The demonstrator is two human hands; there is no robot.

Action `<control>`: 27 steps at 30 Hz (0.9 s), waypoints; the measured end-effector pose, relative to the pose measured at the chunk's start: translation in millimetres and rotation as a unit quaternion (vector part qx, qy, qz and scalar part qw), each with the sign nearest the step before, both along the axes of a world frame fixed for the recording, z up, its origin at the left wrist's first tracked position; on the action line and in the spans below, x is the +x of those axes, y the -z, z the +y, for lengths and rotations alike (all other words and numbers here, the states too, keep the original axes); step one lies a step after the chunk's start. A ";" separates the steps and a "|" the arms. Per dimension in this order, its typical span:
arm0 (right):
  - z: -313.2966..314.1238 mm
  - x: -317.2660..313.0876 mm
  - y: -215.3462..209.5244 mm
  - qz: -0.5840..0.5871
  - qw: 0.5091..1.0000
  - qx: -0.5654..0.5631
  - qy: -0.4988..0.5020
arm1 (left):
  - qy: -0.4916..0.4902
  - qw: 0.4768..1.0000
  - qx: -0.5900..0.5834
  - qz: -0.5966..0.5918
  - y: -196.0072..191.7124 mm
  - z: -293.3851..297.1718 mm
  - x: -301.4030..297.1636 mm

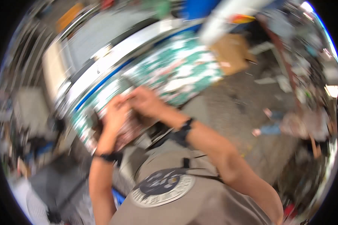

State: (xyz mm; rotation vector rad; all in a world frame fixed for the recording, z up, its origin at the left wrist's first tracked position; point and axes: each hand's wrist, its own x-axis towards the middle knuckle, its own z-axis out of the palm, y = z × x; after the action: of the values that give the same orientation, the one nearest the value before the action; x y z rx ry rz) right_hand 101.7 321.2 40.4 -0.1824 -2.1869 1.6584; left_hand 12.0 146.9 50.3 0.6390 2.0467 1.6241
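Observation:
My left hand and my right hand meet above a green, white and pinkish patterned cover. Fingertips of both are pinched together, close to each other. Motion blur hides whatever lies between them. Beneath the left hand a pinkish patterned part shows, too smeared to name. A dark band circles each wrist.
Beyond the cover runs a long white edge with a blue strip, beside a grey panel. A cardboard box lies at the far right end. Another person is on the right, past the concrete floor.

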 end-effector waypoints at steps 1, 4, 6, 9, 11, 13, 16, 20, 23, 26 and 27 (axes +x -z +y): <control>-5.9 -11.3 24.4 0.153 0.962 0.224 -0.005 | -0.018 0.996 -0.081 -0.037 -3.2 -13.0 1.3; -41.9 -42.3 3.2 0.040 0.978 0.150 -0.140 | 0.020 0.984 -0.169 0.059 2.9 -88.4 -28.0; -21.3 -35.9 -2.0 0.000 0.968 0.207 -0.142 | 0.042 0.986 -0.097 0.129 -1.9 -53.3 -23.1; 11.4 -16.2 8.1 -0.009 0.981 0.164 -0.105 | 0.074 0.952 -0.130 0.267 -34.3 -8.6 2.0; 2.3 -3.6 0.6 -0.023 0.993 0.093 -0.068 | 0.073 0.923 -0.166 0.339 -36.4 -5.5 -2.0; -2.2 -5.3 -1.0 -0.037 0.999 0.024 -0.027 | 0.102 0.918 -0.278 0.264 -35.7 -1.3 -15.8; 7.4 -25.6 3.6 0.034 0.981 0.181 -0.063 | 0.010 0.998 -0.070 0.001 -11.5 -9.3 -24.2; 23.3 -48.4 -11.8 -0.011 0.961 0.250 -0.119 | -0.070 0.997 -0.002 -0.034 19.1 -12.8 -20.1; 2.5 -43.1 -6.8 -0.026 0.997 0.059 0.049 | 0.028 0.970 -0.113 0.214 -4.8 -1.2 -4.6; -55.1 -37.8 -39.0 0.001 0.999 0.002 0.054 | -0.002 0.991 -0.053 0.121 15.4 -40.0 -4.7; -71.1 -40.2 -43.2 0.023 1.000 0.019 0.005 | -0.012 0.982 -0.038 0.185 16.1 -45.7 -10.8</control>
State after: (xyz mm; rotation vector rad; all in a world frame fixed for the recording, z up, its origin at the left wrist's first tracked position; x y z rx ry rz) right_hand 61.5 250.1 83.6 -0.1418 -2.1791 1.5979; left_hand 1.2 101.3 34.2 0.9505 2.3697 1.5206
